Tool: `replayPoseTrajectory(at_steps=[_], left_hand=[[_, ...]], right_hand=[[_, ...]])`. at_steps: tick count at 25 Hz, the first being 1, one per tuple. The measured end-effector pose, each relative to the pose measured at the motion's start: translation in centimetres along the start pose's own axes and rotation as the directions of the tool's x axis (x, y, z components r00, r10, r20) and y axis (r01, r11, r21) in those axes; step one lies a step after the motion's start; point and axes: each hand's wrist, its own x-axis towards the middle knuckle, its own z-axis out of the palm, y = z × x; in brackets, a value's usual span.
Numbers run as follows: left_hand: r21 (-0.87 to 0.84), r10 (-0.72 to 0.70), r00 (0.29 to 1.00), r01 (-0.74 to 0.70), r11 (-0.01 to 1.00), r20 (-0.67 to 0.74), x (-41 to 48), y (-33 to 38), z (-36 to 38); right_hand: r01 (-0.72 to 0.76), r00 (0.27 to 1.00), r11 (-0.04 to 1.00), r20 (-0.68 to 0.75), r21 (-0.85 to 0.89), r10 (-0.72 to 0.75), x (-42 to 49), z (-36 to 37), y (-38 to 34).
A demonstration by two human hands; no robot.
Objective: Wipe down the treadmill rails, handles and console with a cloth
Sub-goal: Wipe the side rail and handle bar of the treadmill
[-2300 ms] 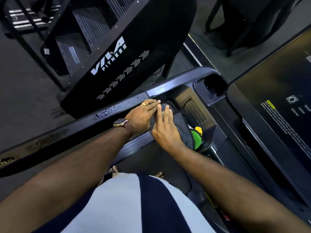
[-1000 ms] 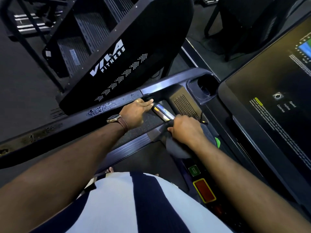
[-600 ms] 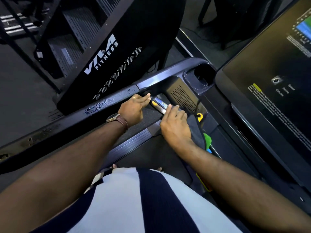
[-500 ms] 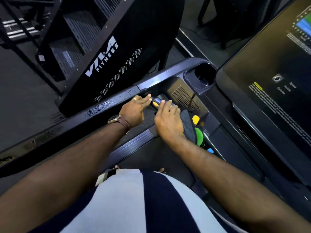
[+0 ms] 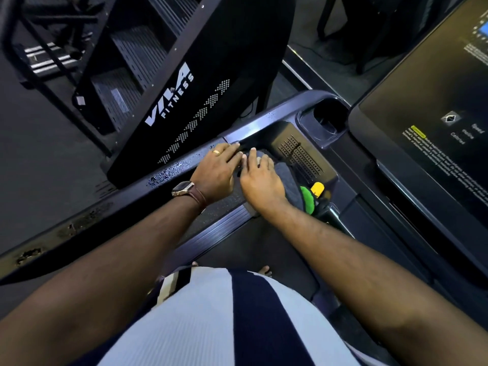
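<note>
A dark grey cloth (image 5: 286, 180) is wrapped over the treadmill's left handle, and my right hand (image 5: 260, 178) presses down on it with the fingers curled over its far end. The handle itself is hidden under cloth and hand. Beside it, my left hand (image 5: 216, 170), with a ring and a brown-strapped watch, lies flat on the left side rail (image 5: 261, 126), fingertips touching the cloth's edge. The rail (image 5: 169, 175) carries water droplets to the left of my hand. The console screen (image 5: 433, 122) fills the right side, lit with small text.
A black Viva Fitness machine (image 5: 184, 83) stands close beyond the rail on the left. A cup holder (image 5: 327, 118) and a speaker grille (image 5: 301, 157) sit between the rail and the console. Green and yellow buttons (image 5: 310, 194) show just right of the cloth. The belt lies below.
My right hand slid the cloth up along the handle toward the rail, covering the shiny metal grip that showed a second ago. My left hand stayed on the rail.
</note>
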Motion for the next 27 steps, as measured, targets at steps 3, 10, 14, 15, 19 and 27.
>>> replayPoseTrajectory(at_steps=[3,10,14,15,19,27], left_hand=[[0.063,-0.072,0.995,0.068,0.996,0.07,-1.3,-1.2,-0.1],[0.08,-0.105,0.984,0.094,0.992,0.145,-2.1,-1.9,0.6],[0.052,-0.094,0.989,0.089,0.995,0.116,-2.2,-1.8,0.7],[0.047,-0.093,0.991,0.088,0.995,0.096,-2.1,-1.7,0.7],[0.019,-0.103,0.991,0.101,0.995,0.087,-1.8,-1.5,0.9],[0.011,-0.086,0.996,0.086,0.996,0.011,-1.6,-1.6,1.2]], right_hand=[[0.1,0.994,0.995,-0.042,-0.027,-0.102,-2.6,1.4,1.2],[0.049,0.998,0.999,0.047,-0.015,-0.049,2.0,-0.8,-0.2],[-0.152,0.977,0.928,0.197,0.34,0.088,-0.1,-1.3,4.6],[-0.247,0.949,0.871,0.289,0.426,0.127,0.3,-1.4,6.2],[-0.427,0.786,0.648,0.613,0.63,-0.078,3.3,-2.3,10.7],[-0.21,0.897,0.978,0.399,0.008,0.19,-6.6,-2.6,5.4]])
